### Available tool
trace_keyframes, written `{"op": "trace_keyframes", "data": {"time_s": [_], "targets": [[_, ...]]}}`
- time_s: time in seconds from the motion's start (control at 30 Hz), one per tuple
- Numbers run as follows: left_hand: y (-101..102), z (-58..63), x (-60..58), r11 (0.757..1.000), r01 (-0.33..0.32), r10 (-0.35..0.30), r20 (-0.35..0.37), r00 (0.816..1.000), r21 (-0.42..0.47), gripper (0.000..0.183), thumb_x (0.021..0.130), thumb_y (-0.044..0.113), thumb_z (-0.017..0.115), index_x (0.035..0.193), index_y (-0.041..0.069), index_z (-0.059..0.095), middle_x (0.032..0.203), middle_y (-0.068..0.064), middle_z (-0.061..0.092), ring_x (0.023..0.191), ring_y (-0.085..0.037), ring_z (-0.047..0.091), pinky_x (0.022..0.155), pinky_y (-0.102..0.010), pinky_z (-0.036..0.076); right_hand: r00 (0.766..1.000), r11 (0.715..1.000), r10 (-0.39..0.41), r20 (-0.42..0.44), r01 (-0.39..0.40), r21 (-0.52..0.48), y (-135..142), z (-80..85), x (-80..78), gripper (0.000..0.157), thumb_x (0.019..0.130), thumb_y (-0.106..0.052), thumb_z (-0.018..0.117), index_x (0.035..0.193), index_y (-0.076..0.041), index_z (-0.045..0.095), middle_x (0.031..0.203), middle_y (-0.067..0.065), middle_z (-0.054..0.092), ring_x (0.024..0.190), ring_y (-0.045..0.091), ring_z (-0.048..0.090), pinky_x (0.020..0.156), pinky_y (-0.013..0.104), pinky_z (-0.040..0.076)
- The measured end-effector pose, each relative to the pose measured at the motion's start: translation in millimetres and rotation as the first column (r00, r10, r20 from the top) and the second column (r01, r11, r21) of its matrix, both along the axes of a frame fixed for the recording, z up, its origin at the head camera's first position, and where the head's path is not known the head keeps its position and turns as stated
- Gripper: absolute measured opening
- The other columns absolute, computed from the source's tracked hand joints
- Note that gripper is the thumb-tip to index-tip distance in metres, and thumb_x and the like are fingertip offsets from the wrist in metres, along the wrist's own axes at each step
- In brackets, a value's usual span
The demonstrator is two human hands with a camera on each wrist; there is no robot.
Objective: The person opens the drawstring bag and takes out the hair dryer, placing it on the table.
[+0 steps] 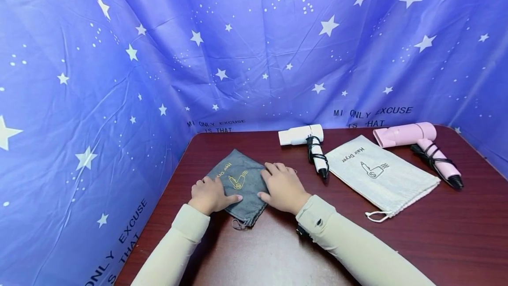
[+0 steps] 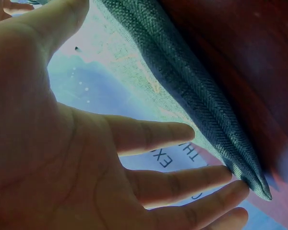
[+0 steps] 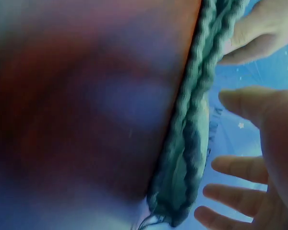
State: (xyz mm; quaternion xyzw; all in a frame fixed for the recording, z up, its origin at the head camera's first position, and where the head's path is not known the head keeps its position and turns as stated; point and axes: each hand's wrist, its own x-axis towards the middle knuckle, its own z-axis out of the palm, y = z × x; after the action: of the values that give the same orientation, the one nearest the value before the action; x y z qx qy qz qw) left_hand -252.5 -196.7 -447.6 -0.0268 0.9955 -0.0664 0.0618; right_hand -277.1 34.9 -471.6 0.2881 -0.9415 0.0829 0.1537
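Note:
A dark grey drawstring pouch (image 1: 246, 173) with a yellow hair dryer print lies flat on the table, its gathered mouth and cord toward the near side. On its left edge my left hand (image 1: 210, 195) rests with fingers spread and the thumb over the cloth. My right hand (image 1: 285, 189) is at the opposite edge, fingers extended, thumb pointing toward the print. The left wrist view shows straight fingers (image 2: 177, 184) along the pouch's folded side seam (image 2: 197, 100). In the right wrist view, the ruffled mouth (image 3: 177, 158) stands slightly parted beside the right hand's relaxed fingers (image 3: 235, 196).
A white hair dryer (image 1: 301, 136) with its black cord wrapped round the handle lies at the back. Right of it are a cream drawstring pouch (image 1: 381, 180) and a pink hair dryer (image 1: 405, 136). A blue starry curtain (image 1: 254, 56) borders the dark red table (image 1: 254, 259).

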Motion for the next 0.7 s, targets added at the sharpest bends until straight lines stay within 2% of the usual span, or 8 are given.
{"op": "trace_keyframes", "data": {"time_s": [0.23,0.43,0.7], "targets": [[-2,-1.0,0.5,1.0,-0.003,0.003,0.007,1.0,-0.013,0.113,0.065,0.09,0.045,0.138,0.003,0.048,0.122,-0.029,0.052,0.106,-0.043,0.054,0.082,-0.053,0.046,0.996,0.995,0.076,0.052,-0.079,0.066,-10,1.9,11.2,0.076,0.079,-0.068,0.059,0.133,-0.014,0.055,0.144,0.014,0.044,0.131,0.036,0.04,0.104,0.055,0.034],[-5,-3.0,0.2,1.0,0.0,0.0,0.032,0.999,-0.001,0.114,0.065,0.09,0.045,0.139,0.003,0.046,0.127,-0.027,0.052,0.109,-0.043,0.055,0.084,-0.054,0.046,0.988,0.988,0.134,0.076,-0.139,0.068,-14,2.2,12.5,0.077,0.078,-0.067,0.061,0.132,-0.012,0.055,0.138,0.013,0.049,0.128,0.034,0.044,0.102,0.051,0.038],[-4,-5.1,-6.1,1.0,-0.015,0.015,0.062,0.998,-0.001,0.116,0.061,0.092,0.046,0.14,0.006,0.046,0.129,-0.026,0.053,0.111,-0.042,0.055,0.085,-0.055,0.046,0.987,0.987,0.081,0.136,-0.098,0.128,-14,0.2,13.8,0.079,0.075,-0.073,0.058,0.127,-0.013,0.059,0.126,0.017,0.056,0.114,0.04,0.052,0.091,0.051,0.046]]}}
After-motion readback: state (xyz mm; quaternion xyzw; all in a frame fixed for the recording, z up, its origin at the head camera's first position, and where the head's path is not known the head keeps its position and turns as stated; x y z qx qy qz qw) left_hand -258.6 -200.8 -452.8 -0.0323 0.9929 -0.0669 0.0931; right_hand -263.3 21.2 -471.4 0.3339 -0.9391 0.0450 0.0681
